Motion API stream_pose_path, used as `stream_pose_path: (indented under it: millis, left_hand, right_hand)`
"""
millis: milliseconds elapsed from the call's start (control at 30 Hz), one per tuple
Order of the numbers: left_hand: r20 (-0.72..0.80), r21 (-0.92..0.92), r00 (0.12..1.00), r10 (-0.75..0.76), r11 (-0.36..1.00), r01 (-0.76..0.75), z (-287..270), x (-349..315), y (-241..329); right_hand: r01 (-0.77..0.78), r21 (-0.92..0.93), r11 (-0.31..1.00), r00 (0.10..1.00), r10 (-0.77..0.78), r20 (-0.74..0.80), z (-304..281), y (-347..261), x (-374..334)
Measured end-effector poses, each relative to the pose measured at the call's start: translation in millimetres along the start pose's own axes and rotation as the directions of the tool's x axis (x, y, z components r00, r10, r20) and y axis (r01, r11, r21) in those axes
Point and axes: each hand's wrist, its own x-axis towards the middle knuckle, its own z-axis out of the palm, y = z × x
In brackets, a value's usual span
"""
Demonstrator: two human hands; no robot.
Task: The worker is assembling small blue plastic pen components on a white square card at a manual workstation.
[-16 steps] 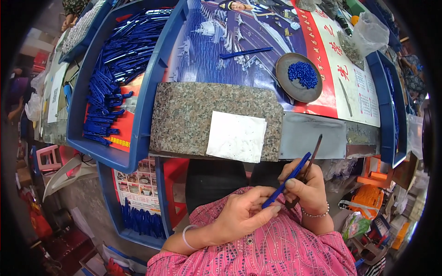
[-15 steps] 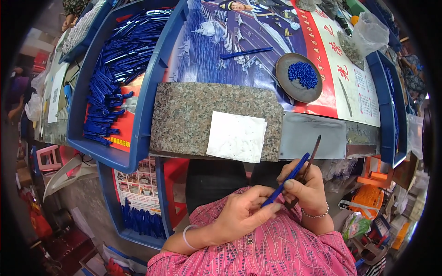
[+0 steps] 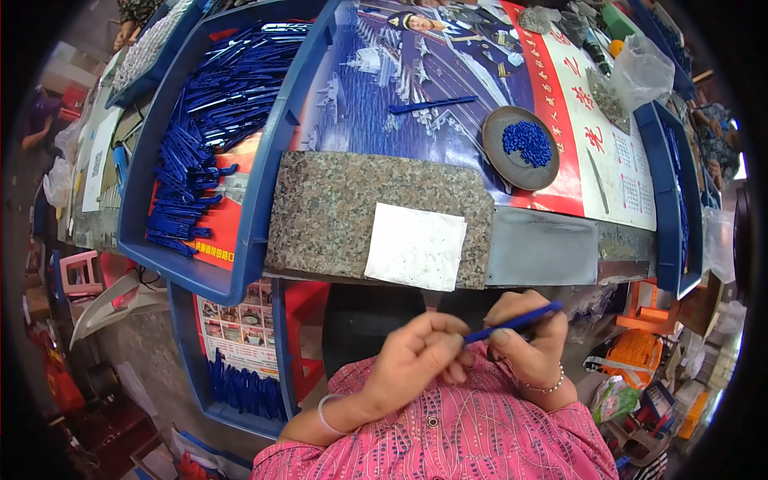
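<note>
Just in front of my body, a slender dark blue strip-like part (image 3: pixel 520 320) is held between both hands, slanting up to the right. My left hand (image 3: pixel 422 356) pinches its lower left end. Closed around its right half is my right hand (image 3: pixel 534 346), thumb pressed against it. Whether the right hand also holds a thin tool is hidden. Beyond the hands lies a folded white cloth or paper (image 3: pixel 416 246) on a speckled granite slab (image 3: pixel 328 212). Farther back, a round brown dish (image 3: pixel 498 164) contains many tiny blue pieces (image 3: pixel 526 144). One similar blue part (image 3: pixel 432 105) rests on the poster.
A large blue tray (image 3: pixel 254 216) of blue parts stands left on the bench. Below it is another blue tray (image 3: pixel 282 344) with more parts. A grey plate (image 3: pixel 544 248) adjoins the slab. Another blue bin (image 3: pixel 670 200) and a clear plastic bag (image 3: pixel 644 68) are on the right.
The blue part has swung from steep to nearly level, its far end moving right and down. The thin dark pointed tool that stuck up from my right hand no longer shows.
</note>
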Motion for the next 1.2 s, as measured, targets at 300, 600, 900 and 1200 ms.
stream_pose_path:
  millis: [300, 600, 900, 1200]
  left_hand:
    - [0.083, -0.447, 0.994, -0.071, 0.889, 0.101, -14, 2, 12]
    - [-0.057, -0.363, 0.997, 0.052, 0.929, -0.07, -23, 6, 20]
    - [-0.08, -0.165, 0.993, 0.085, 0.982, -0.098, -25, 10, 8]
    - [-0.066, -0.28, 0.994, -0.089, 0.958, 0.067, -35, 19, 7]
  right_hand:
    - [0.792, -0.5, 0.35, 0.61, -0.466, 0.641, 6, -12, 13]
    - [0.624, -0.524, 0.58, 0.777, -0.387, 0.497, 9, -13, 13]
    - [0.166, -0.671, 0.722, 0.984, -0.077, 0.159, 23, -16, 47]
    - [0.188, -0.732, 0.655, 0.977, -0.048, 0.207, 24, -15, 52]
